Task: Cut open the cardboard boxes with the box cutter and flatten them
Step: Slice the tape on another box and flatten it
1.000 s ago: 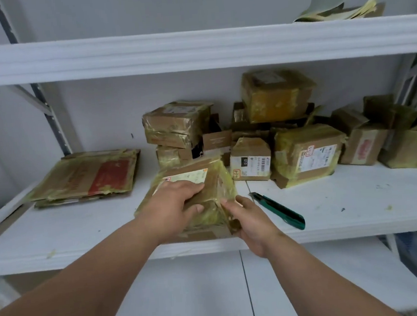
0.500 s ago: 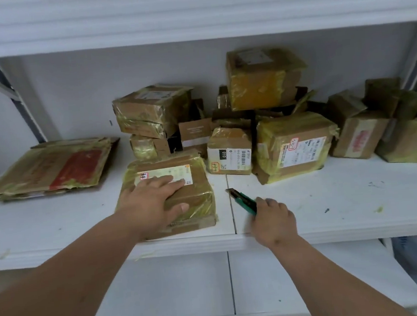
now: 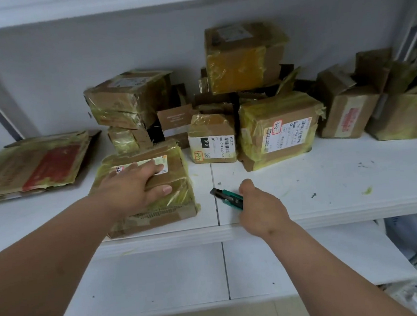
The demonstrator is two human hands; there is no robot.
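Taped parcels (image 3: 277, 126) crowded behind the pressed box (image 3: 172, 186), flattened cardboard (image 3: 34, 165) leftward.

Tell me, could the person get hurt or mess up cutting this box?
Maybe. The left hand presses flat on the taped box, so the box cutter gripped by the right hand could slip toward those fingers. The box also sits near the shelf edge, so a hard push might tip it off.
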